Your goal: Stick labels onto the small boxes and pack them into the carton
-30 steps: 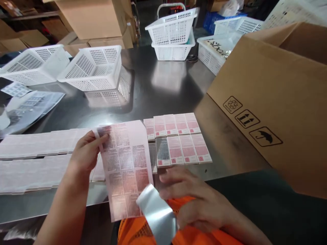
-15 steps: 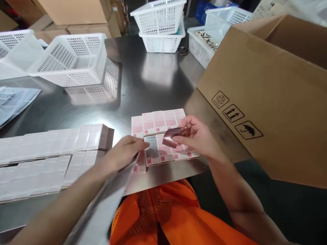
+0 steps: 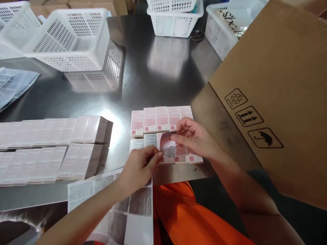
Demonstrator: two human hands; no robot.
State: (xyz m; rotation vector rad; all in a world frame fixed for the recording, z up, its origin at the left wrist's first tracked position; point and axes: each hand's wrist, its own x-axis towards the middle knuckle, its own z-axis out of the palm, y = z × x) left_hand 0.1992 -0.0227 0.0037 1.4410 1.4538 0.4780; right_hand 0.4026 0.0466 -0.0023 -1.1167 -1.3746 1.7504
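Far left: rows of pale boxes (image 3: 51,146) on the steel table (image 3: 153,75), white basket (image 3: 66,37) behind them. Label sheet (image 3: 109,207) hangs over the table's near edge, under the left forearm. Left hand (image 3: 139,166) pinches the lower-left corner of a small label (image 3: 168,145); right hand (image 3: 196,137) pinches its upper-right edge. Label sits between the two hands, just above the front row of pink boxes (image 3: 158,120), touching or nearly so. Large cardboard carton (image 3: 276,85) on the right.
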